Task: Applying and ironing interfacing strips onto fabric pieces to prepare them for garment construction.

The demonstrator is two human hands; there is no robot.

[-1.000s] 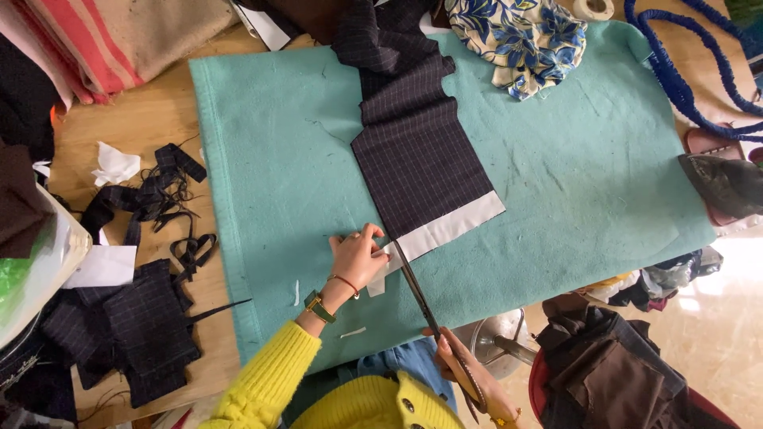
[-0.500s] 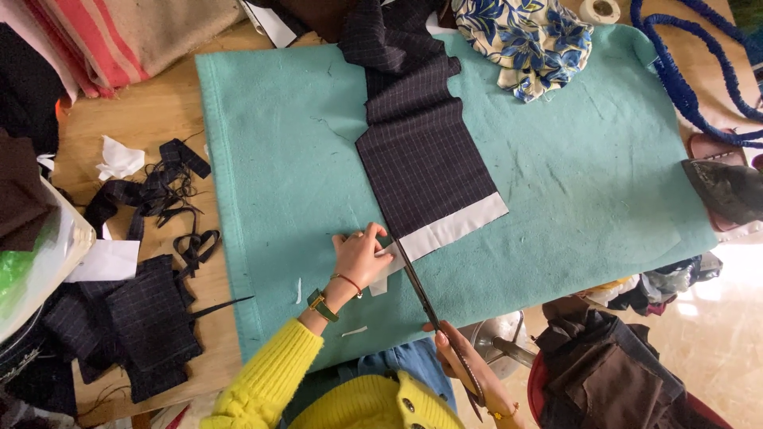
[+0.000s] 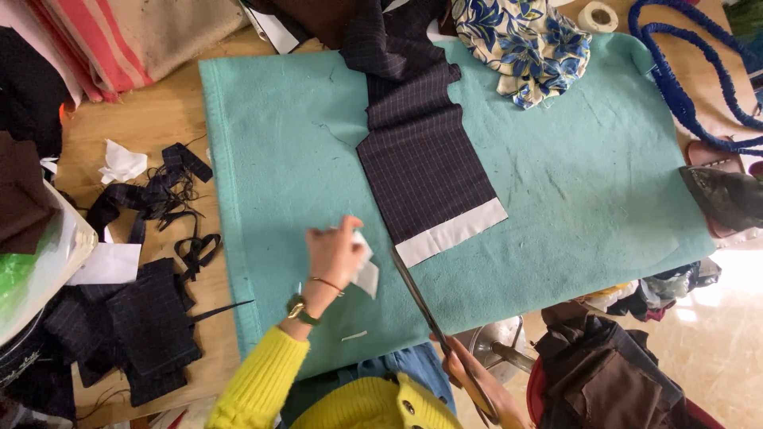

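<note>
A dark pinstriped cloth strip (image 3: 421, 151) with a white lining band at its near end lies on a teal felt mat (image 3: 588, 206). My left hand (image 3: 334, 253), in a yellow sleeve with a wristwatch, holds a small white cut scrap (image 3: 367, 274) just left of the strip's end. My right hand (image 3: 469, 380) grips long scissors (image 3: 417, 302) at the mat's near edge, blades pointing up toward the strip's white corner.
Dark fabric offcuts (image 3: 151, 230) and white scraps lie on the wooden table at left. Flowered cloth (image 3: 520, 48), a tape roll (image 3: 598, 16) and blue cord (image 3: 683, 71) sit at the far right. A dark iron (image 3: 727, 195) rests at the right edge. Striped fabric is at far left.
My left hand has lifted off the strip's white end and moved left, carrying a cut white scrap. The scissors stay near the corner.
</note>
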